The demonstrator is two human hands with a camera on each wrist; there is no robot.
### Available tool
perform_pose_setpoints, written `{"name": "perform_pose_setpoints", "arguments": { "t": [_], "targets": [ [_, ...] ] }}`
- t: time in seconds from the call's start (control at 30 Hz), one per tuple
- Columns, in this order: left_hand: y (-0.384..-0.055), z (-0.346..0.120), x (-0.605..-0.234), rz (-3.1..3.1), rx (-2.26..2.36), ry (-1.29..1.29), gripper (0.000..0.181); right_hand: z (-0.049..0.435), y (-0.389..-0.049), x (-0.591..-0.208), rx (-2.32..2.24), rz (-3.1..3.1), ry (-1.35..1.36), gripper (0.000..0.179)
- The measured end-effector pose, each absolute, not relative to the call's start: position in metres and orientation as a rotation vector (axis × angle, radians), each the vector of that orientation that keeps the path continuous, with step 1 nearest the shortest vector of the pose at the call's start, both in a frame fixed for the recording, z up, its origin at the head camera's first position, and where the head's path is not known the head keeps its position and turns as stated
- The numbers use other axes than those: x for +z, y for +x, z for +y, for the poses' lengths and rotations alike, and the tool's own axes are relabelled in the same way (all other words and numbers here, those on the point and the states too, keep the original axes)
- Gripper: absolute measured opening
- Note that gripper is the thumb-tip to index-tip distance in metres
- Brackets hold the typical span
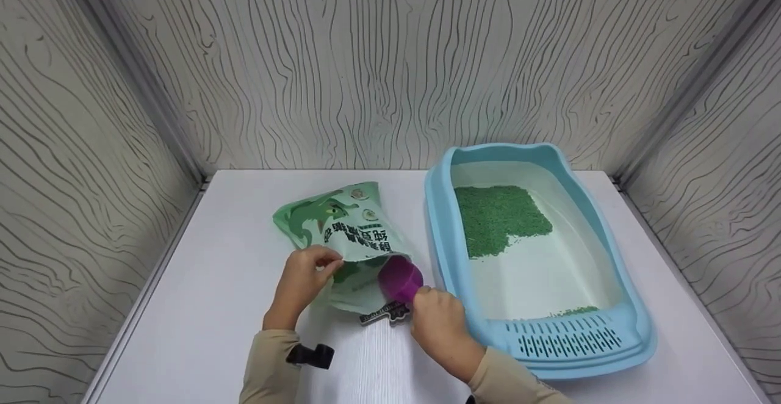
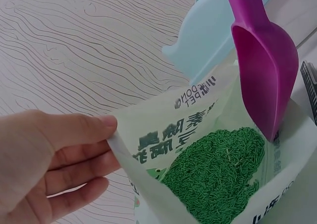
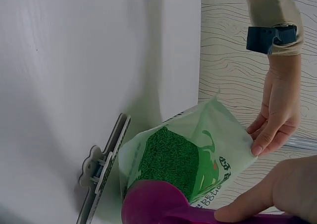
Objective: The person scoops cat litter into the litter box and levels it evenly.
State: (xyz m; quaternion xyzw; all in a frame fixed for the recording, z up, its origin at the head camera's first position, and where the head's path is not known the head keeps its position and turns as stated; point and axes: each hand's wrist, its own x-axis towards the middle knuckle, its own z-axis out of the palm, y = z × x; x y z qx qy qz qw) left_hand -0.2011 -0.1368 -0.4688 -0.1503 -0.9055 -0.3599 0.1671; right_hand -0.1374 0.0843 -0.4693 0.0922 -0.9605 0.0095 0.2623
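A pale green bag [image 1: 360, 221] of green pellets lies on the table, its mouth facing the person. My left hand [image 1: 308, 273] pinches the edge of that mouth between thumb and fingers. In my right hand [image 1: 442, 324] is the handle of a purple scoop [image 1: 401, 277], whose bowl is at the bag's opening. Seen from the left wrist, the scoop [image 2: 267, 65] looks empty and its tip reaches inside the bag's rim. Green pellets [image 2: 218, 174] fill part of the bag. Right of the bag stands a light blue litter box [image 1: 448, 227].
Inside the litter box, green pellets [image 1: 497, 218] cover the far left, with a few near the slotted front ledge [image 1: 567, 337]. A sealing clip [image 3: 101, 167] lies on the table beside the bag's mouth. Patterned walls [image 1: 390, 62] enclose the white table [image 1: 201, 306].
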Motion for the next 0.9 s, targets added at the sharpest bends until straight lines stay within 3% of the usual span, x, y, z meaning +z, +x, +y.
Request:
{"name": "perform_pose_setpoints", "arguments": {
  "t": [0.9],
  "targets": [
    [-0.199, -0.133, -0.47, -2.552, -0.994, -0.407, 0.004, 0.063, -0.156, -0.479, 0.187, -2.764, 0.18, 0.009]
  ]
}}
